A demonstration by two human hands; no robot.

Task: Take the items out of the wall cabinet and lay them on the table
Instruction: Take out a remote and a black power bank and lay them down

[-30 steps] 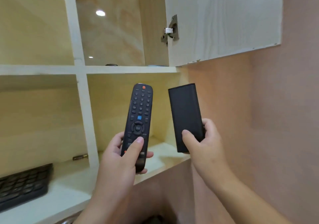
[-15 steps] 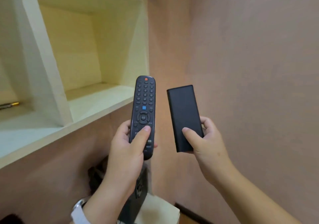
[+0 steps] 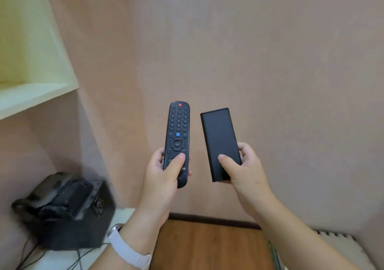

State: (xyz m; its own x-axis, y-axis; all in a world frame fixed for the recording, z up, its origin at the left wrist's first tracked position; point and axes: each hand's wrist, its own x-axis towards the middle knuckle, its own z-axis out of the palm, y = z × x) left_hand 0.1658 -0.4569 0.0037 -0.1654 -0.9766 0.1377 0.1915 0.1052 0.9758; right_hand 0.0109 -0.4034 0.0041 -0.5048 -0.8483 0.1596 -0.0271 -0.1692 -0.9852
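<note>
Cream-coloured laminate at the far left is the wall cabinet (image 3: 31, 66): only its bottom shelf and one inner side panel show, lit yellowish inside. Below it, at the lower left, a black device (image 3: 68, 209) sits on a white surface (image 3: 62, 259), blurred, with thin dark cables trailing off toward the bottom edge; what kind of device it is cannot be told. A white wristband (image 3: 127, 251) wraps the left wrist. Above it the left hand (image 3: 162, 178) is closed round the lower end of a black remote control (image 3: 177, 143), thumb laid across the buttons, fingers curled behind; the remote stands nearly upright with its red button at the top and a blue one at mid-length. Just beside it, apart and not touching, a plain black rectangular block (image 3: 220, 143) leans slightly to the left, gripped at its lower half by the right hand (image 3: 243, 170), thumb on the front face, fingers wrapped over the right edge. Both items are held in the air in front of the pinkish wall (image 3: 270, 51), clear of the cabinet. Under the forearms lies brown wood flooring (image 3: 207, 247) edged by a dark skirting strip, and a pale ribbed object (image 3: 340, 238) shows at the lower right
</note>
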